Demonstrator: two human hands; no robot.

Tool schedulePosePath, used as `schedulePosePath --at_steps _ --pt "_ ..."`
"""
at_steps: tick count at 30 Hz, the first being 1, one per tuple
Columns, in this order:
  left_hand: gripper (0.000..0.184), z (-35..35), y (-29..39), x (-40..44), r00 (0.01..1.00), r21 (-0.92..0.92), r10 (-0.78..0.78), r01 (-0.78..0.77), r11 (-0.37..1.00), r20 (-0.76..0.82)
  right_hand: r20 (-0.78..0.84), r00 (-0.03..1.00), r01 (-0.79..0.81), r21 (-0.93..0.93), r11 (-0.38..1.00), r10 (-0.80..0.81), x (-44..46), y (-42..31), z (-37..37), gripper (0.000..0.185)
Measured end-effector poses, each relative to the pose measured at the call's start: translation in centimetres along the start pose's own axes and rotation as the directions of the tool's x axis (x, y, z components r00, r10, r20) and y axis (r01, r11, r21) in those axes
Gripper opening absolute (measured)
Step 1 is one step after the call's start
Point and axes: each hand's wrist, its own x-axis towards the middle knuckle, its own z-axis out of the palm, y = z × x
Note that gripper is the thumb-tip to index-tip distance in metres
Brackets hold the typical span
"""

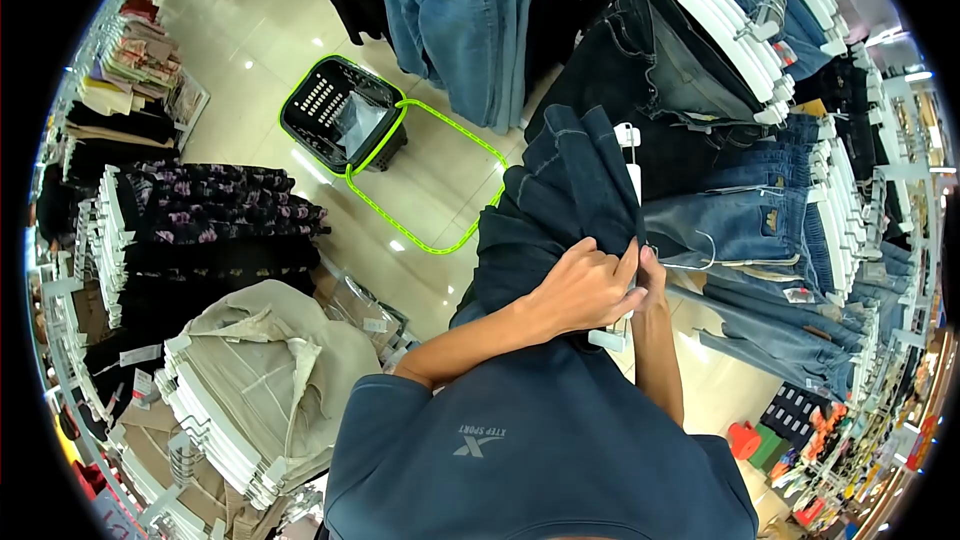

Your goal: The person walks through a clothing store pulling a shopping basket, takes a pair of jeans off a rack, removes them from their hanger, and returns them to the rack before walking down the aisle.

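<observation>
Pale, glossy tile floor (225,40) between garment racks. Right side: a row of blue denim jeans (765,180) on white hangers, waistbands toward the rail, probably so that each pair can be picked through singly. Lower left: a row of beige cloth trousers (265,340), hung likewise.

Dark blue denim trousers (560,200) are off the rail, in front of the wearer's chest, cloth bunched leftward, waist edge along a white plastic hanger (634,185).

Black plastic basket (305,125) with a bright green handle (430,251) stands on the floor ahead, apart from the trousers; presumably parked there to free both hands.

Left hand (580,285): grip closed, fingers curled over the trousers beside the hanger. Right hand (650,278): grip pinched at the same edge, fingertips partly hidden; likely steadying hanger and cloth together.

Thin metal hook (711,250) points rightward, unhung.
</observation>
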Motion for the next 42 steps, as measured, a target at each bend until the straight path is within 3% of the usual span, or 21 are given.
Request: schedulePosePath --at_steps 3,7,12,16,19,22,24,25,26,27,28,31,32,35,38,40,42 --pt "0.054 0.2 -0.3 0.2 0.997 -0.070 0.063 -0.066 0.995 -0.047 0.036 0.999 -0.002 0.046 0.999 0.001 -0.1 0.1 -0.6 0.068" --pt "0.059 0.1 0.1 0.3 0.999 -0.209 0.024 -0.033 0.977 -0.047 0.062 0.998 0.001 0.104 0.995 -0.008 -0.3 0.5 -1.3 0.059" --pt "0.059 -0.5 0.1 0.2 0.991 -0.405 -0.133 0.134 0.904 0.031 0.057 0.998 0.010 0.166 0.986 -0.020 -0.5 1.4 -1.8 0.049" --pt "0.054 0.1 -1.4 -1.4 0.966 -0.301 -0.074 -0.005 0.954 -0.250 -0.081 0.997 0.031 0.200 0.979 -0.015 -0.2 1.6 -1.3 0.055" --pt "0.047 -1.4 -2.9 -3.0 0.907 -0.190 -0.229 0.170 0.967 -0.354 -0.160 0.984 0.115 0.275 0.954 -0.073 0.0 1.5 -2.2 0.063" --pt "0.046 0.3 -6.9 -6.0 0.736 -0.267 -0.536 0.464 0.844 -0.415 -0.158 0.975 0.200 0.308 0.930 -0.157 0.0 2.0 -5.6 0.064" --pt "0.045 3.0 -10.9 -8.5 0.584 -0.457 -0.748 0.597 0.660 -0.316 -0.085 0.973 0.230 0.353 0.907 -0.214 -0.2 1.9 -6.9 0.064" --pt "0.059 5.1 -14.0 -10.3 0.491 -0.741 -0.871 0.572 0.352 -0.035 -0.041 0.966 0.250 0.381 0.890 -0.254 0.0 2.1 -7.3 0.064" --pt "0.069 6.3 -16.2 -11.6 0.424 -0.861 -0.844 0.503 -0.081 0.327 0.002 0.956 0.267 0.410 0.872 -0.293 0.3 2.4 -7.7 0.065" --pt "0.079 6.5 -17.1 -12.1 0.405 -0.767 -0.653 0.388 -0.511 0.640 0.045 0.942 0.280 0.439 0.854 -0.332 0.6 1.9 -6.9 0.065" --pt "0.093 7.1 -17.5 -12.6 0.530 -0.703 -0.485 0.362 -0.612 0.695 0.096 0.919 0.308 0.434 0.847 -0.383 0.9 1.6 -5.9 0.065" --pt "0.099 9.4 -16.6 -13.0 0.658 -0.656 -0.379 0.237 -0.716 0.651 0.049 0.892 0.387 0.430 0.816 -0.449 1.6 1.5 -4.9 0.063" --pt "0.102 10.5 -16.3 -12.9 0.618 -0.733 -0.514 0.154 -0.663 0.595 0.061 0.888 0.392 0.416 0.821 -0.455 1.9 1.7 -5.3 0.061" --pt "0.091 9.0 -16.1 -12.6 0.609 -0.701 -0.517 0.092 -0.707 0.601 0.053 0.916 0.358 0.339 0.870 -0.397 2.2 1.4 -7.6 0.054" --pt "0.073 5.4 -15.3 -12.4 0.585 -0.678 -0.579 -0.066 -0.732 0.568 -0.042 0.988 0.155 0.224 0.962 -0.150 1.6 -0.2 -10.2 0.048" --pt "0.059 1.3 -13.7 -10.7 0.636 -0.676 -0.592 -0.146 -0.723 0.495 -0.185 0.968 0.186 0.070 0.980 -0.170 2.1 -0.6 -7.0 0.047" --pt "0.064 1.7 -14.8 -11.1 0.621 -0.893 -0.708 -0.029 -0.449 0.336 -0.282 0.950 0.144 0.018 0.989 -0.133 2.4 0.1 -5.5 0.049"
